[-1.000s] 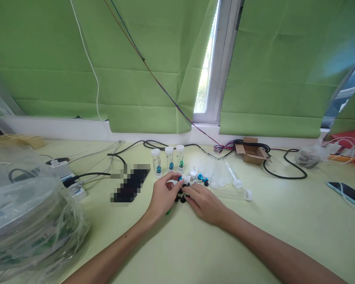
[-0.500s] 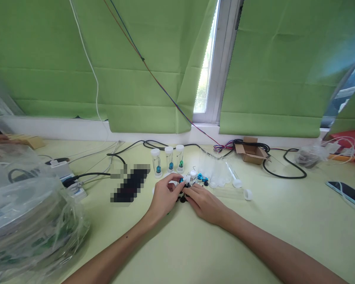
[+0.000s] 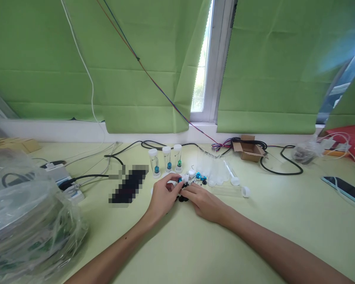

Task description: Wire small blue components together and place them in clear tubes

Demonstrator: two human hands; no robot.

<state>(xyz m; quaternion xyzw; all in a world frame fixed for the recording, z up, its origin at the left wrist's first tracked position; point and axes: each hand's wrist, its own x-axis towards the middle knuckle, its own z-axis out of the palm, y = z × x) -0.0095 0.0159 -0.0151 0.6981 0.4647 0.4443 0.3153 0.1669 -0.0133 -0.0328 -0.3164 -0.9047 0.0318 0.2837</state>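
Observation:
My left hand is closed, pinching a small blue part between thumb and fingertips. Close beside it, my right hand has its fingers bent together over small black round pieces; whether it grips one is hidden. More blue parts, thin metal rods and a white cap lie just beyond the right fingers. Behind my left hand stand three clear tubes with white caps, among them a left one and a right one, each holding a small coloured part and thin rods.
Several clear tubes lie right of the parts, one with a white end cap. Further back are an open cardboard box and black cables. A plastic-wrapped bundle fills the left; a phone lies right.
The camera view has shifted slightly. My right fingers have moved a little lower and left over the black pieces, and more of these show. My left hand keeps its pinch on the blue part.

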